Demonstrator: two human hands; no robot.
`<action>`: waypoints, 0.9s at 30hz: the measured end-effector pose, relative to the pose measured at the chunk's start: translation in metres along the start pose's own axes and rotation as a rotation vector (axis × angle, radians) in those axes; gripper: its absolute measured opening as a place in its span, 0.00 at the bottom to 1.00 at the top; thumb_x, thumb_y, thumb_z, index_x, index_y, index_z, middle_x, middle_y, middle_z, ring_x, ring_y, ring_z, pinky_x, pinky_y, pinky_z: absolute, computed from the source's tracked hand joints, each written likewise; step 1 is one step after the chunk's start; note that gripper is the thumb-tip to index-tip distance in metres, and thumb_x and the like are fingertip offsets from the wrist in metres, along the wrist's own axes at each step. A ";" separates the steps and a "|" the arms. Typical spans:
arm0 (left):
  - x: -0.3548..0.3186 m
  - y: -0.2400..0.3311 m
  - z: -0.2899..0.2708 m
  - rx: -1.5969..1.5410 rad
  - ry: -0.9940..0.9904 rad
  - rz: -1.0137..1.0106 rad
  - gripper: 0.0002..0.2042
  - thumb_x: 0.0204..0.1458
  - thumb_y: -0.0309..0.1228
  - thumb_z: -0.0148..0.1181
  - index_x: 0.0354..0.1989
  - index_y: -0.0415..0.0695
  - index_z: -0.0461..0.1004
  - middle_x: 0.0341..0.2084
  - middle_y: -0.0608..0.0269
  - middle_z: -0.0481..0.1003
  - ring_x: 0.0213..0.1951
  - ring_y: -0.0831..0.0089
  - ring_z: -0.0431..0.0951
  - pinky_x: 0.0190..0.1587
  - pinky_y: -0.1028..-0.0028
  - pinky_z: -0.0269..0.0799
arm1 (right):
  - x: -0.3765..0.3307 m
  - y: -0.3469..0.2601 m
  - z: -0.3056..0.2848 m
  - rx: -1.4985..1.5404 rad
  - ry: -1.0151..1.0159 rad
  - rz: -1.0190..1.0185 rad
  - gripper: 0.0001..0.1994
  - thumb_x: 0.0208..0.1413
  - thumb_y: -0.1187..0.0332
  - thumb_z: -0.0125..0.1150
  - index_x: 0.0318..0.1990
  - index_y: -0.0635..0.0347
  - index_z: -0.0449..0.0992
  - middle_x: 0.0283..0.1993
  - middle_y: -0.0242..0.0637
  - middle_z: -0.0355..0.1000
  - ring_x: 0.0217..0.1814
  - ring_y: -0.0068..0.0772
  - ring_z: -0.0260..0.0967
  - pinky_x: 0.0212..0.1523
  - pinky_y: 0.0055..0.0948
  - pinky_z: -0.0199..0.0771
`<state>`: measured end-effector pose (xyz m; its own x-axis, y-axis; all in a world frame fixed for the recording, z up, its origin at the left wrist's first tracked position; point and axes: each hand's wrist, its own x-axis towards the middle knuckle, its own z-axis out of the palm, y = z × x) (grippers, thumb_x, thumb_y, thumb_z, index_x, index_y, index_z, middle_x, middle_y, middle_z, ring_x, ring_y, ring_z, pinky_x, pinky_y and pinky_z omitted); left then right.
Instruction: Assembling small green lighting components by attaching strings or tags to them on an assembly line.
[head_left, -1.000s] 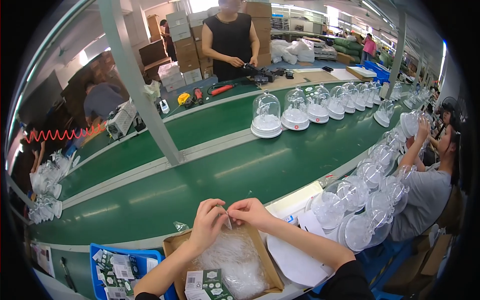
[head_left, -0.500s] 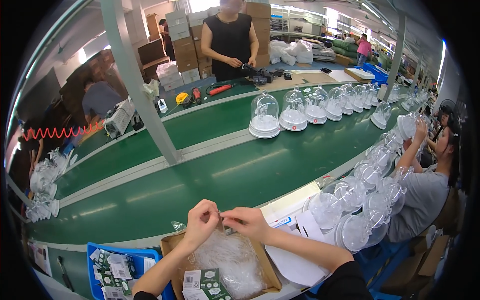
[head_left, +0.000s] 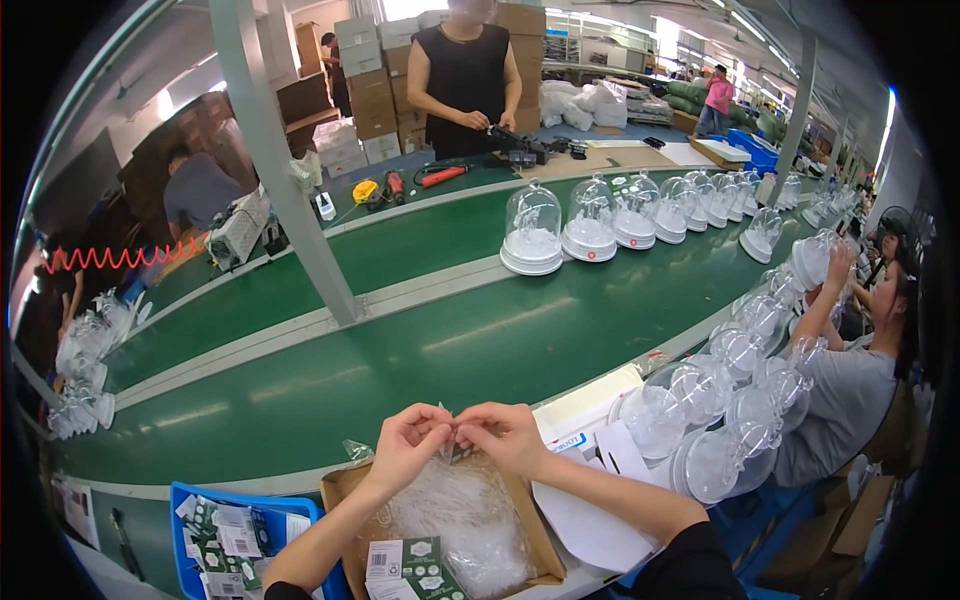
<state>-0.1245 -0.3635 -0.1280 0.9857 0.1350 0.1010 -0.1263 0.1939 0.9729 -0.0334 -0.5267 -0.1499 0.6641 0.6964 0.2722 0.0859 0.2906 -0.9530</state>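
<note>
- Through my head camera, the left hand (head_left: 412, 443) and right hand (head_left: 500, 438) are pinched narrow, fingertips meeting on a small thin card (head_left: 461, 453), over the far edge of an open cardboard box (head_left: 530, 510).
- Clear, stringy plastic strands (head_left: 470, 522) fill the box.
- At its near left corner I see flat green-and-white cards (head_left: 405, 565) with barcodes and tiny print.
- Similar labels heap loosely in a smooth blue bin (head_left: 270, 507) beyond the box's left edge.

Green-and-white cards (head_left: 412, 565) are carrying barcodes and print too tiny for reading; a blue-and-white label (head_left: 567, 442) is showing capital letters.
</note>
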 end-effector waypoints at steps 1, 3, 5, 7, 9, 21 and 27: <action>0.000 0.000 0.001 -0.013 0.014 0.002 0.04 0.57 0.20 0.55 0.40 0.35 0.69 0.35 0.62 0.75 0.36 0.77 0.77 0.42 0.79 0.74 | 0.001 0.000 0.000 -0.001 -0.001 0.000 0.07 0.55 0.78 0.59 0.42 0.68 0.77 0.35 0.38 0.78 0.34 0.23 0.76 0.37 0.21 0.78; -0.001 -0.003 0.000 0.066 0.031 0.043 0.06 0.56 0.19 0.55 0.41 0.34 0.69 0.35 0.60 0.75 0.38 0.76 0.77 0.43 0.77 0.74 | 0.003 -0.001 0.000 -0.027 0.073 -0.065 0.07 0.54 0.79 0.60 0.41 0.68 0.77 0.36 0.37 0.77 0.35 0.23 0.75 0.35 0.20 0.77; -0.001 -0.003 0.001 0.144 0.046 0.082 0.08 0.55 0.17 0.55 0.42 0.33 0.68 0.36 0.59 0.75 0.40 0.75 0.76 0.45 0.76 0.74 | 0.005 -0.001 -0.002 -0.086 0.072 -0.138 0.07 0.54 0.78 0.60 0.41 0.67 0.77 0.37 0.37 0.75 0.35 0.21 0.74 0.33 0.18 0.76; 0.000 0.001 0.003 0.226 0.087 0.127 0.07 0.53 0.16 0.57 0.40 0.33 0.71 0.35 0.59 0.74 0.39 0.75 0.76 0.44 0.77 0.74 | 0.006 -0.001 -0.002 -0.144 0.070 -0.212 0.07 0.55 0.78 0.60 0.40 0.67 0.78 0.39 0.37 0.74 0.35 0.19 0.73 0.31 0.16 0.74; -0.001 -0.003 -0.002 0.299 0.067 0.143 0.06 0.53 0.16 0.58 0.38 0.33 0.72 0.35 0.60 0.74 0.39 0.75 0.76 0.44 0.77 0.74 | 0.006 -0.002 -0.001 -0.137 0.058 -0.213 0.06 0.54 0.78 0.61 0.39 0.66 0.79 0.38 0.37 0.74 0.34 0.18 0.71 0.28 0.16 0.72; -0.001 -0.004 0.004 0.395 0.114 0.200 0.07 0.50 0.18 0.61 0.37 0.36 0.72 0.30 0.62 0.76 0.34 0.79 0.76 0.40 0.79 0.72 | 0.005 0.000 -0.003 -0.237 0.002 -0.207 0.06 0.52 0.78 0.64 0.38 0.64 0.80 0.36 0.36 0.75 0.32 0.19 0.71 0.28 0.16 0.70; 0.000 -0.001 0.001 0.355 0.117 0.220 0.12 0.50 0.18 0.61 0.42 0.36 0.67 0.30 0.62 0.76 0.34 0.79 0.76 0.39 0.79 0.72 | 0.007 0.000 -0.002 -0.176 0.060 -0.139 0.06 0.52 0.75 0.63 0.38 0.64 0.80 0.36 0.34 0.75 0.31 0.19 0.71 0.27 0.16 0.69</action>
<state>-0.1244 -0.3647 -0.1289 0.9178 0.2487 0.3096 -0.2656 -0.1952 0.9441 -0.0272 -0.5226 -0.1485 0.6794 0.6156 0.3994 0.3044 0.2588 -0.9167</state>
